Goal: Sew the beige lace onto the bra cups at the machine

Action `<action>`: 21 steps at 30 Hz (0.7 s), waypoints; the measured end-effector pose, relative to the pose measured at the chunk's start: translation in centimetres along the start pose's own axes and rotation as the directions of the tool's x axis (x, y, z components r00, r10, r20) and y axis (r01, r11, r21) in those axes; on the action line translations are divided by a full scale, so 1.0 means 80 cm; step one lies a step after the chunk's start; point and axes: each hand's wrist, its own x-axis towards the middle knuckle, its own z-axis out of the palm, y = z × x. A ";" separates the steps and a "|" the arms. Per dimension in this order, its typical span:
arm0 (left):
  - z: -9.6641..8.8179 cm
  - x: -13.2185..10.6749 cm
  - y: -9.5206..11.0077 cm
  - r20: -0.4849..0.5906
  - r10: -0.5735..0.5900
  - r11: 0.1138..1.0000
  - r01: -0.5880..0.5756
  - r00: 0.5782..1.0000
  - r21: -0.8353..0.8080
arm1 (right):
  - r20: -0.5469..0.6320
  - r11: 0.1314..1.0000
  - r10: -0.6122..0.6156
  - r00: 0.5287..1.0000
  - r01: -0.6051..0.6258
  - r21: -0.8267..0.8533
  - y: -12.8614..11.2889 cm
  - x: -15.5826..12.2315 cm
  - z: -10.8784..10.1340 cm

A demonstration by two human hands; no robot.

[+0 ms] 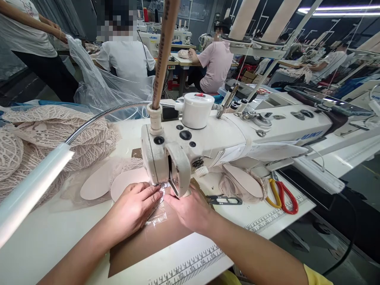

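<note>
Cloth (pixel 160 203), pale and mostly covered, lies over the brown sheet (pixel 175 233) just below the machine's (pixel 162 158) needle end, and from where I stand, good work here looks to need light, even guiding, with fingertips kept clear of the needle. The left hand (pixel 135 208) rests its fingers on it, close together and nearly straight; the right hand (pixel 194 208) brings its thumb in opposite, other fingers partly hidden, so I can't tell whether either pinches.
</note>
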 end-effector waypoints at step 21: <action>0.001 0.003 -0.010 0.002 -0.124 0.989 0.124 0.992 0.077 | -0.120 0.997 0.071 0.990 -0.070 0.016 0.004 0.001 0.008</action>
